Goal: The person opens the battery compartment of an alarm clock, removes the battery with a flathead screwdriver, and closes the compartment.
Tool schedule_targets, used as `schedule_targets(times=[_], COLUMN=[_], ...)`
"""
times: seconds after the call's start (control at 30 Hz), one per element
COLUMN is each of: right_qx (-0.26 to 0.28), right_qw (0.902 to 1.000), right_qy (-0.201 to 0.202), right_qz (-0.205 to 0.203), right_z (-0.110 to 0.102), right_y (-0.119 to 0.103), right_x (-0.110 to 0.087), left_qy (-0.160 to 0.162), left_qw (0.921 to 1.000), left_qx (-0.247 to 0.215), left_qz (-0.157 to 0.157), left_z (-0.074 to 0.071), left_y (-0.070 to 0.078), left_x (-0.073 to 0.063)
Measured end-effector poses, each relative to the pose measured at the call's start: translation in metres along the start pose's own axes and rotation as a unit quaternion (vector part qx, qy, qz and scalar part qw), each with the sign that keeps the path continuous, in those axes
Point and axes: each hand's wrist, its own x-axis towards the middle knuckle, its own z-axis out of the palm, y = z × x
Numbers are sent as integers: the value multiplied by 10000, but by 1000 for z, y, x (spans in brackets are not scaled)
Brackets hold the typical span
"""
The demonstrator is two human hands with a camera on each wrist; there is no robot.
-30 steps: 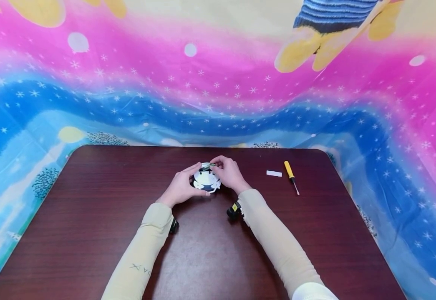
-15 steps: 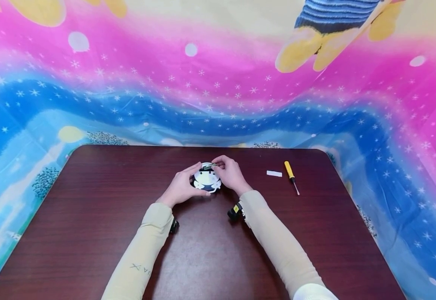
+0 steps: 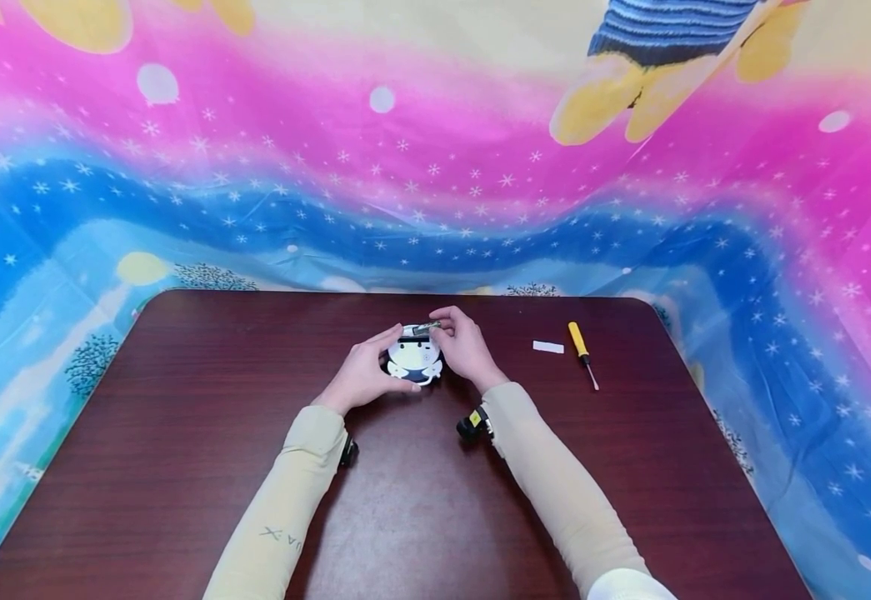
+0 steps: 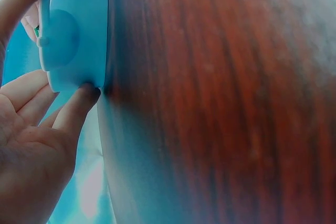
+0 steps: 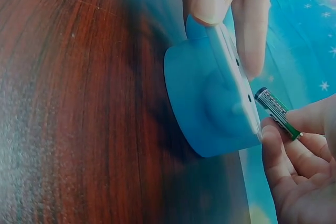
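Observation:
A round device with a light-blue body and a white face [image 3: 414, 357] lies face up on the table, a dark slot near its far edge. Around its left side my left hand [image 3: 363, 372] grips it, thumb at the near edge and fingers at the far side. The blue side wall [image 4: 79, 40] stands close to the wood in the left wrist view. My right hand [image 3: 463, 343] pinches a small cylindrical battery [image 5: 275, 109], green and dark with printed text, between thumb and fingers. The battery is just over the device's far edge, beside the slot.
Right of the hands, a small white strip [image 3: 548, 347] lies on the dark red-brown table [image 3: 202, 417]. Beside it is a screwdriver [image 3: 582, 354] with a yellow handle, its tip toward the near side. A printed cloth [image 3: 435, 208] hangs behind the table.
My right hand has drawn slightly back to the right, and the battery it pinches has come up out of the slot into fuller view. My left hand and the device stay put.

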Motion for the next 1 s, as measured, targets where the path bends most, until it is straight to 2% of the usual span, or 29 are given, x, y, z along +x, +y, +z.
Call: schedule_targets(times=[0.17, 0.53, 1.0], right_qx=[112, 449, 444], right_qw=[9999, 9988, 9981], right_qy=[23, 184, 439], right_qz=[-67, 116, 20], right_z=[-2, -4, -10], right_y=[1, 1, 8], right_x=[-1, -3, -3], left_qy=[7, 3, 8], left_qw=[10000, 10000, 10000], left_qx=[14, -84, 34], left_qz=[-22, 33, -28], left_z=[0, 0, 0], left_y=[1, 1, 1], left_x=[0, 1, 0])
